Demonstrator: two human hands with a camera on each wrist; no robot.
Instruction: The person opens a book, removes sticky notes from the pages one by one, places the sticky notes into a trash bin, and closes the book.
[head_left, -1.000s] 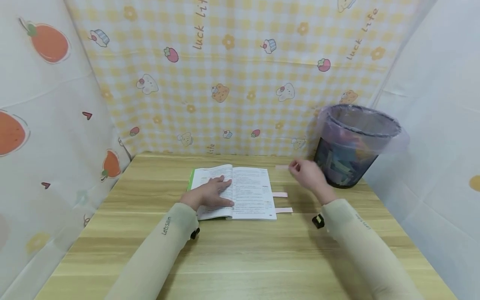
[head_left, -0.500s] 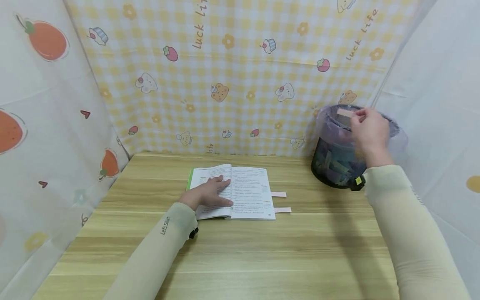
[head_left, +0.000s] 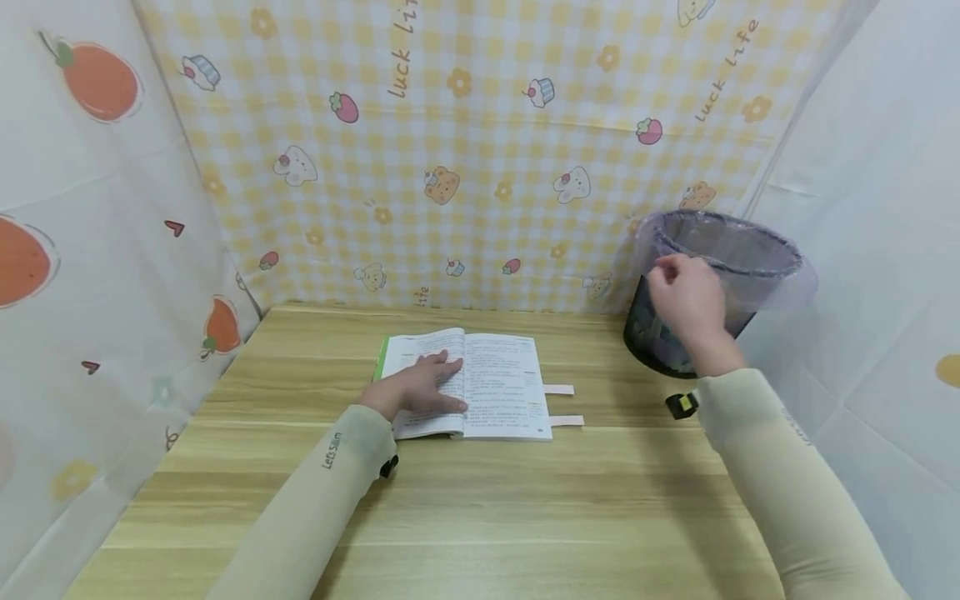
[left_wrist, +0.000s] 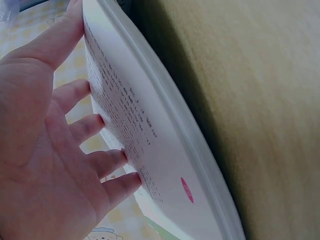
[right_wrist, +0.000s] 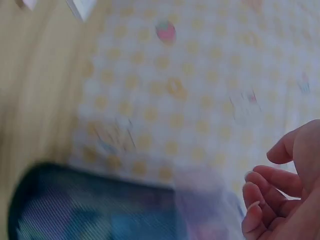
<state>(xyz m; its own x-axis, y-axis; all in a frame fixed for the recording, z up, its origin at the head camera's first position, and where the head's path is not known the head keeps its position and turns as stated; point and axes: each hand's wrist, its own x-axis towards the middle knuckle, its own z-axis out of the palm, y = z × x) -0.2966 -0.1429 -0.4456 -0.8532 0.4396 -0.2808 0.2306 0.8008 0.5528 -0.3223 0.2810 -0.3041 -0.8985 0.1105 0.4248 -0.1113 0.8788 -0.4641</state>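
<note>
An open book (head_left: 504, 392) with printed pages lies on the table. My left hand (head_left: 420, 387) rests on its left page with fingers spread; in the left wrist view the fingertips (left_wrist: 116, 187) touch the page. Two pale pink paper strips (head_left: 558, 389) stick out from the book's right edge. My right hand (head_left: 686, 296) is in the air in front of a dark mesh wastebasket (head_left: 652, 333) lined with a translucent purple bag (head_left: 780, 287). Its fingers are loosely curled, and the right wrist view shows nothing between thumb and fingers (right_wrist: 265, 195).
The wastebasket stands at the table's back right corner and has some items inside, seen dimly through the mesh. A yellow checked cloth (head_left: 495, 225) hangs behind the wooden table (head_left: 480, 508). White printed cloths hang on the left (head_left: 112, 217) and right.
My right hand carried a pale pink strip from beside the book to over the wastebasket, then came back leftward and down without it. The left hand stayed on the page.
</note>
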